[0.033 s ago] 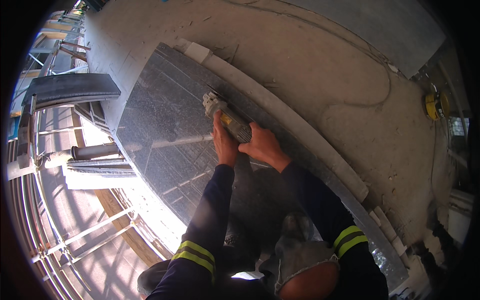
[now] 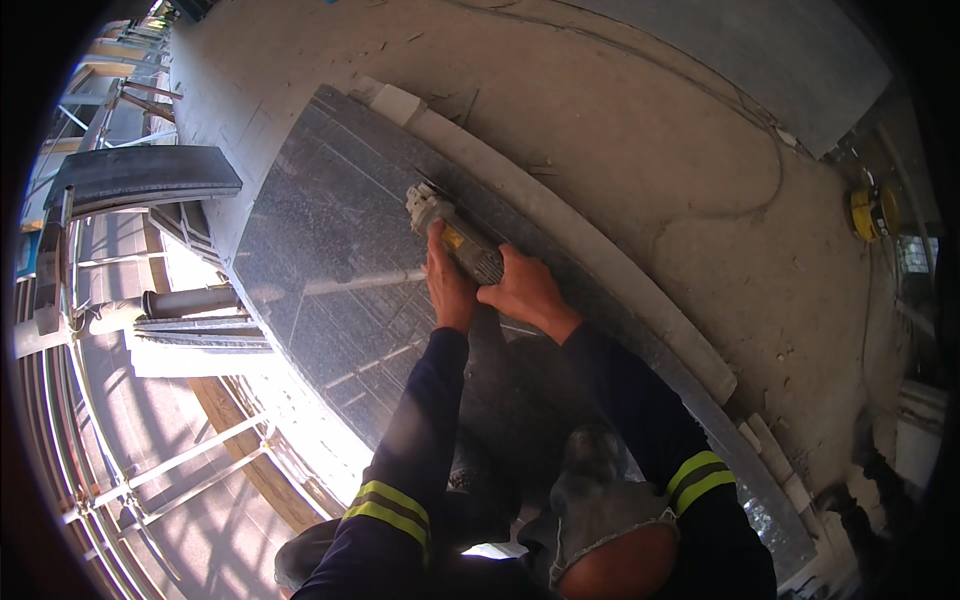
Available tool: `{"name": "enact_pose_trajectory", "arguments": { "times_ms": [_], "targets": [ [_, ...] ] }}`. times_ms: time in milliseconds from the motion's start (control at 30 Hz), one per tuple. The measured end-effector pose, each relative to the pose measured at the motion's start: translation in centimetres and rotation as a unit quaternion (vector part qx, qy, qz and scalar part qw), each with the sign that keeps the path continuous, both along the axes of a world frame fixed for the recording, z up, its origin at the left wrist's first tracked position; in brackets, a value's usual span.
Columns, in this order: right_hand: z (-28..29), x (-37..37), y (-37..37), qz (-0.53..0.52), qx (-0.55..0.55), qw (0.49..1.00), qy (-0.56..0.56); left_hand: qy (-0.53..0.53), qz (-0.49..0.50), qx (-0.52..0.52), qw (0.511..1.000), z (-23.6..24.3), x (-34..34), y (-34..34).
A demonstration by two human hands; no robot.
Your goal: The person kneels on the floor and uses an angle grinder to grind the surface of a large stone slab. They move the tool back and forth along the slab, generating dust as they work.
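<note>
An angle grinder (image 2: 468,250) with a pale metal head lies low over a large dark stone slab (image 2: 330,240). Its disc side is toward the slab's far right edge, and the disc itself is hard to make out. My left hand (image 2: 450,290) is closed around the grinder's body, near the head. Around the rear end of the tool, my right hand (image 2: 532,298) is wrapped from the right side. Pale straight lines and dusty streaks cross the slab's surface. I crouch on the slab, with my boot (image 2: 590,455) behind the hands.
A long pale curved strip (image 2: 600,255) runs along the slab's far edge. Cable (image 2: 735,210) trails over the dusty floor near a yellow-and-black round container (image 2: 874,212). Metal scaffold tubes (image 2: 215,443) and a drop border the left. Another person's dark-clad legs (image 2: 880,480) are at lower right.
The other person's legs at the lower right have shifted slightly. My hands and the angle grinder show no visible movement.
</note>
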State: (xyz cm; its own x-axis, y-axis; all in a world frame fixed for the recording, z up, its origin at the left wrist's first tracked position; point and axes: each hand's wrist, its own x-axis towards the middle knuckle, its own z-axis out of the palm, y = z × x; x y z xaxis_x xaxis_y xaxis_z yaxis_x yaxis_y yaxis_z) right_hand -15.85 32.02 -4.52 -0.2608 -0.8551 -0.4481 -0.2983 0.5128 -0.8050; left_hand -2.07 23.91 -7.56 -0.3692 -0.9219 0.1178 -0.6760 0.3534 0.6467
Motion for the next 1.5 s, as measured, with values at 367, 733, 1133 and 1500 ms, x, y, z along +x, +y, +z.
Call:
{"name": "enact_pose_trajectory", "arguments": {
  "times_ms": [367, 733, 1133, 1500],
  "targets": [
    [0.2, -0.7, -0.5, -0.018, -0.039, 0.999, -0.025, 0.005, -0.003, 0.03, 1.0, 0.2, -0.6, -1.1],
    [0.4, -0.8, 0.0, -0.015, -0.021, 0.999, -0.038, 0.006, -0.02, 0.045, 0.999, -0.2, -0.1, -0.9],
    [0.6, -0.7, 0.0, -0.008, -0.022, 1.0, -0.02, -0.126, 0.015, 0.011, 0.992, 0.4, 0.0, -0.5],
    [0.3, -0.7, -1.2, -0.009, -0.025, 0.999, -0.024, -0.162, 0.025, 0.022, 0.986, 0.2, 0.2, -1.7]
  ]
}}
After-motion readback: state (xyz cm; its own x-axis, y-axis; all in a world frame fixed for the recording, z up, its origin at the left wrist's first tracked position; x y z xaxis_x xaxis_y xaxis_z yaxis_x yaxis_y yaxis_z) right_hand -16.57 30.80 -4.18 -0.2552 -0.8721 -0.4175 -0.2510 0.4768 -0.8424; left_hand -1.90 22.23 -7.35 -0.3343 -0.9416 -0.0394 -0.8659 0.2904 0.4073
